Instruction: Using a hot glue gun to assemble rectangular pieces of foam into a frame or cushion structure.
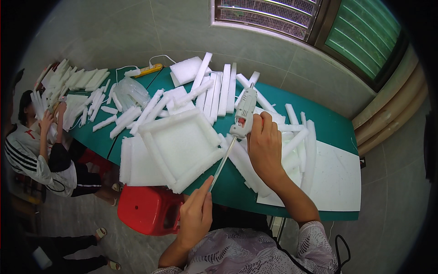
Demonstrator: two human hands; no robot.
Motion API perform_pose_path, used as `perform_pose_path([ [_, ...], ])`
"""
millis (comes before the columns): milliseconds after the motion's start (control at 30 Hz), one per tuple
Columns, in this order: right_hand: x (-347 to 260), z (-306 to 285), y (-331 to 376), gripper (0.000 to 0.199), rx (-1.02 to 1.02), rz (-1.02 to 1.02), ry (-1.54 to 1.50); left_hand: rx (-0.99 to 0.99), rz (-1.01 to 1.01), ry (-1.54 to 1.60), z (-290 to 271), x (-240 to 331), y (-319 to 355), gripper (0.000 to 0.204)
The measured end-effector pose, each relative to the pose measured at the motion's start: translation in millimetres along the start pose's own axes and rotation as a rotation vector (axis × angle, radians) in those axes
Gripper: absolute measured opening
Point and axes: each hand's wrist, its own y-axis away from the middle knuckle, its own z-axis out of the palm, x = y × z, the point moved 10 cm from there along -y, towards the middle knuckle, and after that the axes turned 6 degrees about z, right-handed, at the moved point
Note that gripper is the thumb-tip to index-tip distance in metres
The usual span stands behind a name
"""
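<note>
My right hand (pixel 266 146) is closed round the handle of a white hot glue gun (pixel 245 111), its nozzle pointing away from me over the table. A long clear glue stick (pixel 223 160) runs out of the gun's rear end toward me. My left hand (pixel 197 213) pinches the near end of that stick. Just left of the gun lies a white foam tray (pixel 187 142) with raised foam strips along its edges. It overlaps a flat foam piece (pixel 143 162) on its left. Beneath my right hand are several loose foam strips (pixel 244 166), partly hidden.
Foam strips (pixel 223 91) crowd the far side of the green table (pixel 328 119). A white sheet (pixel 337 176) lies at the right, a yellow power strip (pixel 149 70) at the back. A red stool (pixel 143 210) stands at the near edge. Another person (pixel 43 150) handles foam at the left.
</note>
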Motion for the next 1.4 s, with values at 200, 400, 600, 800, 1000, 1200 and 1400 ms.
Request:
perform_pose_path([
  [200,-5,6,9,0.044,-0.059,0.013,-0.154,0.033,-0.064,0.082,10,-11,1,0.033],
  [400,-5,7,13,0.036,-0.016,-0.063,-0.268,-0.052,-0.165,0.154,11,-21,11,0.039],
  [600,0,-1,17,0.038,-0.1,-0.075,-0.47,-0.111,-0.204,0.543,2,-28,28,0.041],
  [800,14,28,13,0.024,-0.518,0.174,-0.815,0.459,-0.287,0.513,-74,-102,61,0.022],
  [1000,-40,43,64,0.028,-1.236,0.222,-1.138,0.473,-0.498,0.399,-86,-166,55,0.047],
  [1200,-72,47,82,0.029,-1.213,0.031,-1.032,0.31,-0.684,0.577,-62,-187,37,0.074],
  [1400,-87,48,86,0.03,-1.186,-0.096,-0.904,0.286,-0.577,0.525,-59,-192,26,0.081],
])
